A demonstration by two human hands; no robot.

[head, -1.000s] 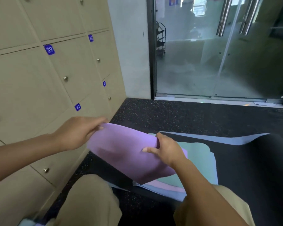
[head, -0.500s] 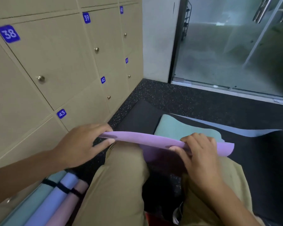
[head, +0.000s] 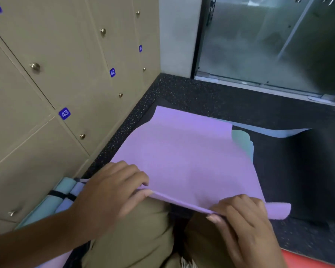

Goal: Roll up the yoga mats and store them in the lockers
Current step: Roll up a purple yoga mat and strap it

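Purple mat (head: 186,161) now spread flatter, near edge in both grips

Purple mat (head: 186,157) matt, finely textured foam in my grip; floor (head: 211,97) speckled rubber; locker knobs (head: 34,66) shiny metal.

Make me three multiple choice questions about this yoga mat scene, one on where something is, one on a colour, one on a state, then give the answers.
1. Where do the rolled mats lie?
A. beside the lockers
B. against the glass door
C. on the person's knees

2. What colour is the mat being held?
A. red
B. purple
C. black

3. What are both hands doing?
A. hanging idle
B. gripping the mat's near edge
C. opening a locker

Answers: 1 A, the strapped rolls rest along the locker base. 2 B, it is plainly purple. 3 B, the left hand and right hand pinch that edge.
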